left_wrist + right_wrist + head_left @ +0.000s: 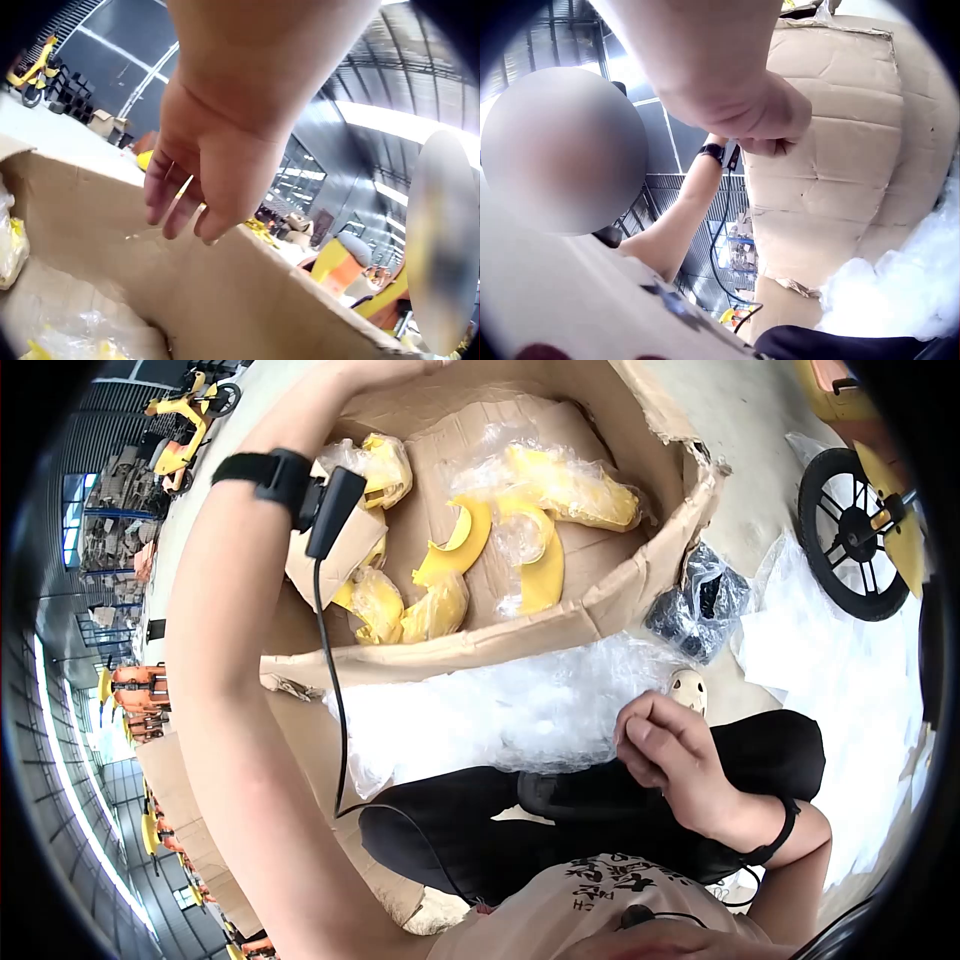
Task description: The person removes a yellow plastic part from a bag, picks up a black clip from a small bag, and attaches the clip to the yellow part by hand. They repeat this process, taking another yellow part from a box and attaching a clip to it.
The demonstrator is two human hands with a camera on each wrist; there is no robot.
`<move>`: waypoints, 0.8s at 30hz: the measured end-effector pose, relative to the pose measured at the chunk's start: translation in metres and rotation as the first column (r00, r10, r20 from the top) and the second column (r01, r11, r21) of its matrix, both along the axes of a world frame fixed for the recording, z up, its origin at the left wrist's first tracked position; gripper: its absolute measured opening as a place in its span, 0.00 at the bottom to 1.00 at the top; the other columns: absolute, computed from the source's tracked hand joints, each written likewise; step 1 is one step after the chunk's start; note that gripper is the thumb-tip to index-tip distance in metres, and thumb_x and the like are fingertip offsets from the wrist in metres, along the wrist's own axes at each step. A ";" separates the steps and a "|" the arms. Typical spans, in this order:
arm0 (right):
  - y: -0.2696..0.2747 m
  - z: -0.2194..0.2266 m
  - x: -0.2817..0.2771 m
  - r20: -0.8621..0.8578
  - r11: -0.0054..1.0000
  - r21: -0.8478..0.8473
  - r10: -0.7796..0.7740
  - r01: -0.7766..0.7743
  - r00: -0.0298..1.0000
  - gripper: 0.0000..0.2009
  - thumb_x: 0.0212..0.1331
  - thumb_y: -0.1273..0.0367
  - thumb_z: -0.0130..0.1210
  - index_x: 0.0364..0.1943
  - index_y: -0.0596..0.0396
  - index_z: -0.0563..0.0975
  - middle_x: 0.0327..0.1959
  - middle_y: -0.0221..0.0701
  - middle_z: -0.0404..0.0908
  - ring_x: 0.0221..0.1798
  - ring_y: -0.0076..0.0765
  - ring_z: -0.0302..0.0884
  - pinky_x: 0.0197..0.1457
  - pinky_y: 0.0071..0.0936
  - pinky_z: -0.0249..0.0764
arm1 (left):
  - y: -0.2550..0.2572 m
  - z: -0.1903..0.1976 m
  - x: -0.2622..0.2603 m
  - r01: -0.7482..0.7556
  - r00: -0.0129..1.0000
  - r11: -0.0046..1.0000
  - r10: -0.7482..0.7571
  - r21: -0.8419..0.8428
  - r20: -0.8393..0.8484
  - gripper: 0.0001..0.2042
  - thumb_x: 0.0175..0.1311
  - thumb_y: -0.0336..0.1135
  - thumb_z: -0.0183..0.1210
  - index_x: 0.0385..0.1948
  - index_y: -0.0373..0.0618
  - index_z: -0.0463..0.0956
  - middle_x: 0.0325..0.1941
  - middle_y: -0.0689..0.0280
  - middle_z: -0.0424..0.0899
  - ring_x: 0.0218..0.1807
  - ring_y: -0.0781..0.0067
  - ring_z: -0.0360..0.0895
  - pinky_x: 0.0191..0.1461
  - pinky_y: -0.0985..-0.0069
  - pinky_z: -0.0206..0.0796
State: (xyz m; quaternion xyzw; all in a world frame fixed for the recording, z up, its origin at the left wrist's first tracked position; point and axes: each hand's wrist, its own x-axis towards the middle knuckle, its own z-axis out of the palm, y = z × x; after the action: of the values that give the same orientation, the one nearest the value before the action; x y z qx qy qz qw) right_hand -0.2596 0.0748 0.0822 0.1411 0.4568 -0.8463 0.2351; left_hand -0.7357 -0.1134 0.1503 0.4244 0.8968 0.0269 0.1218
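My left hand (225,169) reaches over the large cardboard box (500,660), its fingers loosely extended near the far wall, holding nothing. Only part of that hand shows at the top of the head view. Inside the box lie several yellow plastic parts, some wrapped in clear film: a long wrapped piece (585,490), a curved yellow piece (465,535) and a wrapped bundle (435,605). My right hand (672,745) is raised above my lap with fingers curled in and thumb against them; nothing shows in it. The right wrist view shows it as a fist before the box's outer side.
Clear plastic wrap (510,710) lies between the box and my legs. A dark bagged bundle (700,600) sits at the box's right corner, near a black wheel (855,520). A loose cardboard flap (335,550) stands inside the box's left side.
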 end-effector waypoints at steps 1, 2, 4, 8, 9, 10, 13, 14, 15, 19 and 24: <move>0.002 -0.001 -0.002 0.016 0.999 0.021 0.038 -0.038 0.999 0.09 0.74 0.68 0.45 0.38 0.58 0.73 0.25 0.21 0.69 0.25 0.13 0.59 0.26 0.13 0.55 | 0.007 -0.020 -0.013 0.007 1.000 1.000 -0.006 0.010 -0.009 0.16 0.68 0.44 0.58 0.50 0.43 0.78 0.41 0.62 0.86 0.43 0.74 0.81 0.47 0.76 0.72; 0.006 -0.002 -0.005 0.039 0.997 0.003 0.079 -0.079 0.996 0.09 0.74 0.69 0.45 0.39 0.59 0.73 0.26 0.21 0.69 0.26 0.13 0.58 0.28 0.13 0.56 | 0.013 -0.041 -0.019 0.010 0.998 0.998 -0.014 -0.066 -0.067 0.17 0.67 0.44 0.59 0.50 0.43 0.78 0.42 0.60 0.86 0.46 0.69 0.82 0.50 0.73 0.72; 0.010 -0.002 -0.010 0.050 0.993 0.000 0.118 -0.118 0.992 0.08 0.73 0.69 0.46 0.39 0.60 0.74 0.27 0.21 0.70 0.27 0.13 0.59 0.30 0.14 0.57 | 0.025 -0.084 -0.018 -0.009 0.999 0.984 0.003 -0.181 -0.036 0.17 0.66 0.45 0.60 0.49 0.44 0.79 0.44 0.57 0.86 0.50 0.61 0.82 0.55 0.68 0.72; 0.018 -0.007 -0.019 0.038 0.987 0.024 0.155 -0.156 0.987 0.08 0.72 0.70 0.48 0.41 0.62 0.74 0.33 0.24 0.74 0.33 0.15 0.63 0.37 0.16 0.63 | 0.019 -0.197 -0.001 0.012 0.953 0.942 0.090 -0.334 0.289 0.26 0.59 0.46 0.66 0.57 0.47 0.74 0.50 0.55 0.83 0.54 0.55 0.80 0.60 0.66 0.70; 0.018 -0.009 -0.021 0.036 0.988 0.013 0.153 -0.153 0.988 0.08 0.72 0.70 0.48 0.41 0.63 0.74 0.35 0.25 0.75 0.35 0.15 0.64 0.39 0.16 0.64 | 0.014 -0.223 0.008 0.042 0.941 0.926 0.089 -0.375 0.325 0.30 0.57 0.46 0.68 0.61 0.48 0.71 0.54 0.54 0.81 0.56 0.54 0.79 0.62 0.67 0.69; 0.018 -0.011 -0.024 0.043 0.990 0.005 0.143 -0.143 0.989 0.08 0.72 0.71 0.48 0.42 0.63 0.74 0.34 0.24 0.75 0.34 0.15 0.65 0.38 0.16 0.65 | 0.008 -0.252 0.018 0.104 0.955 0.936 0.001 -0.337 0.298 0.36 0.53 0.44 0.70 0.66 0.51 0.64 0.61 0.55 0.75 0.60 0.53 0.75 0.65 0.64 0.67; 0.022 -0.014 -0.031 0.063 0.986 0.019 0.165 -0.167 0.984 0.08 0.72 0.70 0.48 0.42 0.63 0.74 0.33 0.24 0.75 0.33 0.15 0.65 0.37 0.16 0.65 | 0.020 -0.271 0.074 0.118 0.990 0.944 -0.086 -0.309 0.115 0.52 0.45 0.37 0.73 0.74 0.56 0.47 0.76 0.57 0.56 0.72 0.50 0.60 0.70 0.55 0.59; 0.022 -0.016 -0.032 0.076 0.987 0.016 0.160 -0.161 0.984 0.08 0.72 0.70 0.48 0.42 0.63 0.74 0.33 0.24 0.75 0.33 0.15 0.65 0.37 0.16 0.65 | 0.023 -0.284 0.080 0.163 0.986 0.933 -0.142 -0.321 0.089 0.55 0.45 0.34 0.72 0.76 0.56 0.41 0.78 0.60 0.52 0.75 0.50 0.55 0.71 0.51 0.57; 0.022 -0.018 -0.032 0.067 0.988 0.027 0.153 -0.155 0.986 0.09 0.72 0.70 0.48 0.42 0.63 0.74 0.31 0.24 0.75 0.32 0.14 0.64 0.36 0.16 0.65 | 0.025 -0.296 0.085 0.174 0.984 0.930 -0.149 -0.322 0.103 0.55 0.45 0.34 0.72 0.76 0.56 0.41 0.78 0.60 0.52 0.75 0.50 0.55 0.71 0.51 0.57; 0.028 -0.017 -0.039 0.085 0.979 0.051 0.193 -0.198 0.978 0.10 0.72 0.69 0.49 0.42 0.64 0.75 0.29 0.23 0.75 0.29 0.13 0.63 0.33 0.16 0.63 | 0.045 -0.320 0.102 0.199 0.977 0.897 -0.212 -0.395 0.011 0.50 0.52 0.31 0.65 0.76 0.54 0.40 0.75 0.62 0.57 0.72 0.52 0.58 0.70 0.56 0.57; 0.021 -0.024 -0.033 -0.005 0.994 0.086 0.066 -0.065 0.998 0.10 0.72 0.69 0.49 0.42 0.63 0.76 0.26 0.22 0.73 0.27 0.12 0.62 0.30 0.17 0.62 | 0.054 -0.344 0.114 0.225 0.960 0.812 -0.280 -0.539 -0.020 0.38 0.53 0.39 0.67 0.69 0.58 0.59 0.56 0.71 0.76 0.59 0.62 0.69 0.58 0.62 0.63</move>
State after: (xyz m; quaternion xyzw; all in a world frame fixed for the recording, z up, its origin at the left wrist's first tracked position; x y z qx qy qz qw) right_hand -0.2922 0.0958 0.0583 0.1326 0.4980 -0.8183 0.2545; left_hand -0.6215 -0.0598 -0.1933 0.4901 0.8095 -0.2595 0.1927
